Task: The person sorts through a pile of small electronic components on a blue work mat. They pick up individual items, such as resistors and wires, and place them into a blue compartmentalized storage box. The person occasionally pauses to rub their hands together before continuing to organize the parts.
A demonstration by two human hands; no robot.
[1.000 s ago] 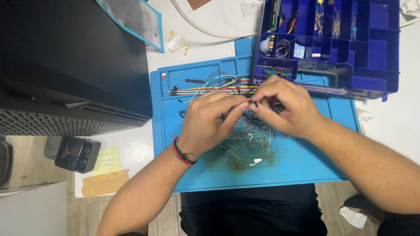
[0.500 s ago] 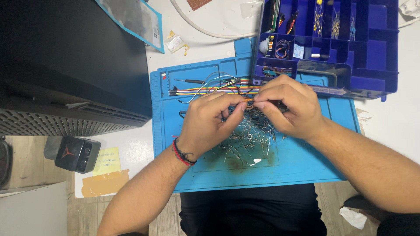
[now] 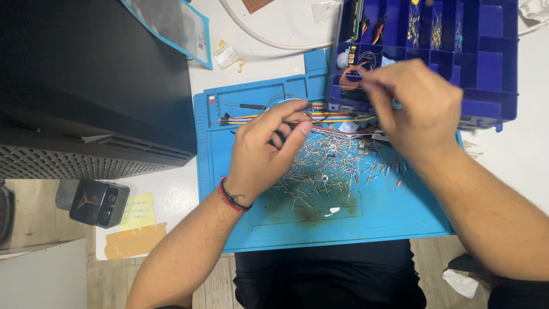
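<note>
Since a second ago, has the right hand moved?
Yes. The right hand has lifted away from the left hand and up toward the blue compartment box, holding an orange wire loop over its near edge.

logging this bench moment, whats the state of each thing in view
organiser box: lid open, compartments part filled
right hand: raised at the box, pinching a curled orange wire
left hand: over the mat, fingers curled, grip unclear
blue mat: flat, stained near the middle
loose components: scattered in a pile
ribbon wires: lying flat
</note>
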